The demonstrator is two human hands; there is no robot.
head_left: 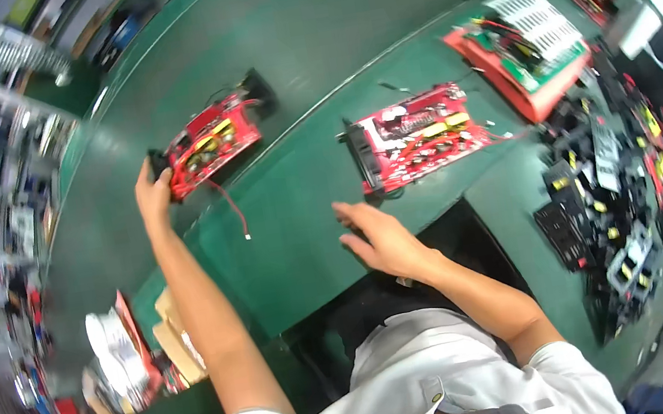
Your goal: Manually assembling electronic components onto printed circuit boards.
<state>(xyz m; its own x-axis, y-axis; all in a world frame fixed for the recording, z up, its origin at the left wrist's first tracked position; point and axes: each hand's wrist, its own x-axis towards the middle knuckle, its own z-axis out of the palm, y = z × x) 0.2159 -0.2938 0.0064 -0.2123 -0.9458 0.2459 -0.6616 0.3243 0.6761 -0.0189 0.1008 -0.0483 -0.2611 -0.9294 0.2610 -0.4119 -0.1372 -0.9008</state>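
Observation:
My left hand [153, 192] reaches far to the left and grips the black end of a red circuit board assembly [213, 143]. Yellow parts sit on that board, a black piece is at its far end, and a thin red wire [232, 201] with a white plug hangs toward me. With fingers apart, my right hand [378, 238] hovers over the green mat and holds nothing. Just beyond it lies a second red circuit board [424, 136], which has a black panel along its left edge and yellow parts in the middle.
At the right, a stack of green boards [534, 36] rests on a red-orange tray [522, 94]. A pile of black plastic parts [600, 208] spreads along the right side. White rolls [112, 354] and a cardboard piece [175, 340] stand at the lower left.

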